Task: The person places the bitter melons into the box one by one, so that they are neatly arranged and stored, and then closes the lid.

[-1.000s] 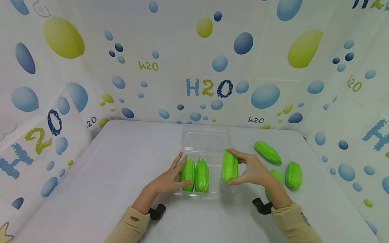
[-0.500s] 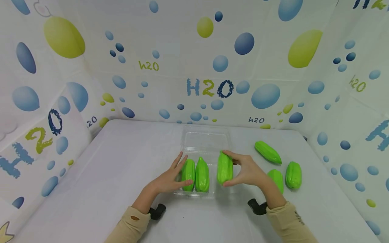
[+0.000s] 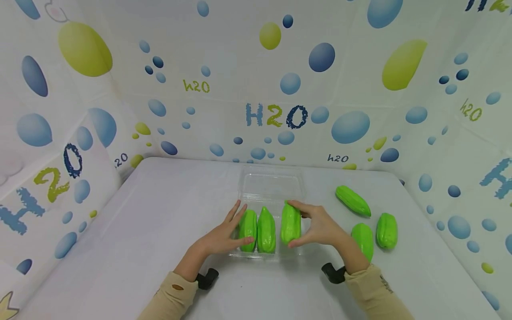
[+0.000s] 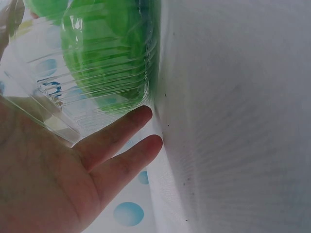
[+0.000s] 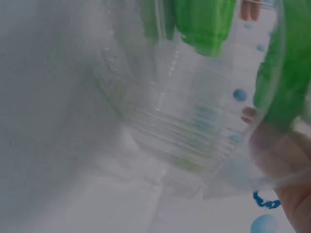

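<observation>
A clear plastic hinged container (image 3: 278, 256) stands in the middle of the table, its lid (image 3: 272, 184) laid back. Two bright green, ridged, cucumber-like vegetables lie side by side in its left part: one at the left wall (image 3: 248, 231), the other (image 3: 266, 231) next to it. My left hand (image 3: 218, 238) rests at the container's left side, fingers spread and straight, thumb over the near left corner; in the left wrist view two fingertips lie along its wall. With thumb and fingers my right hand (image 3: 322, 229) grips a third green vegetable (image 3: 290, 224), held upright-lengthwise over the container's right part.
Three more green vegetables lie on the white table (image 3: 172, 200) to the right: one at the back (image 3: 353, 201), one farther right (image 3: 386, 231), and one (image 3: 362, 240) partly behind my right forearm. A patterned curtain (image 3: 224, 106) encloses the table's back and sides.
My right hand has moved left with the green vegetable, bringing it closer to the two in the container. The left hand has stayed in place.
</observation>
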Action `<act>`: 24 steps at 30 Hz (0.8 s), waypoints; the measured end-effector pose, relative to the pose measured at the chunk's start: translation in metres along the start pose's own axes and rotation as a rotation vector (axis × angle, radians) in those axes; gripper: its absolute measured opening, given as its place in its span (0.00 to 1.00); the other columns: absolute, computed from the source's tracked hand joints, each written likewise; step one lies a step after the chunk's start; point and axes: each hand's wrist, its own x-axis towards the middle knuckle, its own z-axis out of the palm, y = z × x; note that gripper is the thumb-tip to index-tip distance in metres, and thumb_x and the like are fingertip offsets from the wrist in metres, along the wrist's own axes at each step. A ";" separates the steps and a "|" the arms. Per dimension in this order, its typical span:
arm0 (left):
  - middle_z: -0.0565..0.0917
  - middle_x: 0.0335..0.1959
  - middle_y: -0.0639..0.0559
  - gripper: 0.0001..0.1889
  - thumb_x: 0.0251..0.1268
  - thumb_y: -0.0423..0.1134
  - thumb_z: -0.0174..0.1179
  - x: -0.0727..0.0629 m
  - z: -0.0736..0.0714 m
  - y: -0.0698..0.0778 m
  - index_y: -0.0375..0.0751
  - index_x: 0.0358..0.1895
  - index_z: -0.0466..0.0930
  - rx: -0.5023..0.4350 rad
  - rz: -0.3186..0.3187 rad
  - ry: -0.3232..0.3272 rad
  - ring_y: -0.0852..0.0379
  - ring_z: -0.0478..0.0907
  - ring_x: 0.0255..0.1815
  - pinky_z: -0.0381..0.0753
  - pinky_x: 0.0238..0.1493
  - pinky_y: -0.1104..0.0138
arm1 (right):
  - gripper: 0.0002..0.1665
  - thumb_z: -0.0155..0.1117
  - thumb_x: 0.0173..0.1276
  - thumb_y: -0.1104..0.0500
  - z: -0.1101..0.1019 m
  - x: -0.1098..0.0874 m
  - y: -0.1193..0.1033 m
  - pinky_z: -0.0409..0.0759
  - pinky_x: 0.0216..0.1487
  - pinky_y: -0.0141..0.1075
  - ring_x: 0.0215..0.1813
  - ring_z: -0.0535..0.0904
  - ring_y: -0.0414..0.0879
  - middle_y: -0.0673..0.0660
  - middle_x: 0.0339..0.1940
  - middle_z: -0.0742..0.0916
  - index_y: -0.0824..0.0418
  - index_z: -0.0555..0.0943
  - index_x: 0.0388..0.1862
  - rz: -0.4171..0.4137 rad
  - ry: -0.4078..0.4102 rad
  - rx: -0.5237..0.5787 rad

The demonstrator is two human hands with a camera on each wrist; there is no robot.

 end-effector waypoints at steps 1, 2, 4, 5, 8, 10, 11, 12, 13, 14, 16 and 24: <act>0.29 0.73 0.49 0.49 0.57 0.60 0.56 0.000 0.000 0.000 0.53 0.73 0.32 -0.002 0.001 0.000 0.36 0.48 0.69 0.61 0.57 0.42 | 0.61 0.79 0.32 0.40 0.001 0.001 0.001 0.73 0.54 0.45 0.60 0.71 0.51 0.58 0.65 0.71 0.62 0.66 0.66 0.002 -0.003 0.005; 0.29 0.73 0.49 0.49 0.57 0.60 0.56 0.000 0.000 0.000 0.53 0.73 0.32 -0.002 0.000 0.000 0.36 0.48 0.69 0.61 0.57 0.42 | 0.62 0.79 0.32 0.39 0.002 0.001 0.001 0.73 0.53 0.46 0.61 0.70 0.52 0.59 0.65 0.70 0.62 0.65 0.66 0.002 -0.005 0.008; 0.29 0.73 0.49 0.49 0.57 0.60 0.56 0.000 0.000 0.000 0.53 0.73 0.32 -0.003 0.000 -0.001 0.36 0.48 0.69 0.61 0.57 0.42 | 0.63 0.79 0.31 0.39 0.005 0.003 0.002 0.73 0.54 0.47 0.61 0.70 0.53 0.60 0.65 0.70 0.62 0.65 0.66 0.004 -0.011 0.006; 0.29 0.73 0.49 0.49 0.57 0.60 0.56 0.000 0.000 0.000 0.53 0.73 0.32 -0.004 0.001 -0.002 0.37 0.48 0.69 0.61 0.57 0.42 | 0.63 0.79 0.31 0.38 0.006 0.004 0.003 0.73 0.54 0.47 0.62 0.69 0.53 0.60 0.66 0.70 0.62 0.65 0.66 0.007 -0.014 0.002; 0.29 0.73 0.50 0.49 0.57 0.60 0.57 0.000 0.000 -0.001 0.53 0.73 0.32 -0.005 0.000 -0.002 0.37 0.47 0.69 0.61 0.57 0.42 | 0.64 0.79 0.30 0.38 0.009 0.005 0.004 0.73 0.54 0.47 0.63 0.68 0.55 0.62 0.65 0.69 0.64 0.65 0.66 0.007 -0.023 -0.021; 0.29 0.73 0.49 0.49 0.57 0.60 0.57 0.001 0.000 -0.001 0.53 0.73 0.32 -0.004 0.002 -0.002 0.37 0.47 0.69 0.61 0.57 0.42 | 0.64 0.79 0.30 0.38 0.011 0.006 0.004 0.73 0.53 0.47 0.63 0.68 0.56 0.64 0.65 0.69 0.64 0.65 0.66 0.015 -0.035 -0.039; 0.29 0.73 0.49 0.49 0.57 0.60 0.57 0.001 0.000 0.000 0.53 0.73 0.32 -0.003 0.002 -0.003 0.37 0.47 0.69 0.61 0.57 0.42 | 0.64 0.78 0.30 0.37 0.012 0.006 0.004 0.73 0.53 0.46 0.63 0.68 0.57 0.65 0.65 0.68 0.65 0.65 0.66 0.019 -0.043 -0.052; 0.29 0.73 0.49 0.49 0.57 0.60 0.57 0.001 0.000 0.000 0.53 0.73 0.32 -0.002 0.002 -0.002 0.37 0.48 0.69 0.61 0.57 0.42 | 0.65 0.78 0.30 0.37 0.013 0.006 0.004 0.73 0.54 0.47 0.63 0.67 0.58 0.66 0.65 0.68 0.65 0.65 0.66 0.023 -0.051 -0.060; 0.29 0.73 0.49 0.49 0.57 0.60 0.57 0.001 0.000 0.000 0.53 0.73 0.32 -0.001 0.001 -0.001 0.36 0.48 0.69 0.62 0.57 0.42 | 0.65 0.78 0.31 0.36 0.014 0.007 0.004 0.72 0.54 0.47 0.63 0.67 0.58 0.67 0.65 0.68 0.65 0.64 0.66 0.027 -0.061 -0.072; 0.29 0.73 0.48 0.49 0.57 0.60 0.57 0.001 0.001 0.000 0.53 0.73 0.32 0.000 0.001 -0.001 0.36 0.49 0.69 0.62 0.57 0.42 | 0.65 0.78 0.31 0.36 0.014 0.007 0.004 0.72 0.54 0.47 0.63 0.67 0.58 0.67 0.66 0.67 0.66 0.64 0.66 0.034 -0.071 -0.080; 0.30 0.73 0.48 0.49 0.57 0.60 0.57 0.001 0.001 0.000 0.53 0.73 0.32 0.002 -0.003 0.000 0.36 0.49 0.69 0.62 0.56 0.42 | 0.66 0.77 0.30 0.35 0.015 0.008 0.003 0.71 0.55 0.47 0.63 0.66 0.58 0.67 0.66 0.67 0.65 0.64 0.67 0.047 -0.087 -0.097; 0.29 0.73 0.49 0.50 0.57 0.61 0.57 0.001 0.000 0.001 0.52 0.73 0.33 -0.002 -0.008 -0.002 0.36 0.49 0.69 0.62 0.57 0.42 | 0.66 0.78 0.29 0.37 0.019 0.013 0.003 0.62 0.61 0.52 0.66 0.62 0.60 0.66 0.66 0.67 0.65 0.64 0.66 0.088 -0.141 -0.152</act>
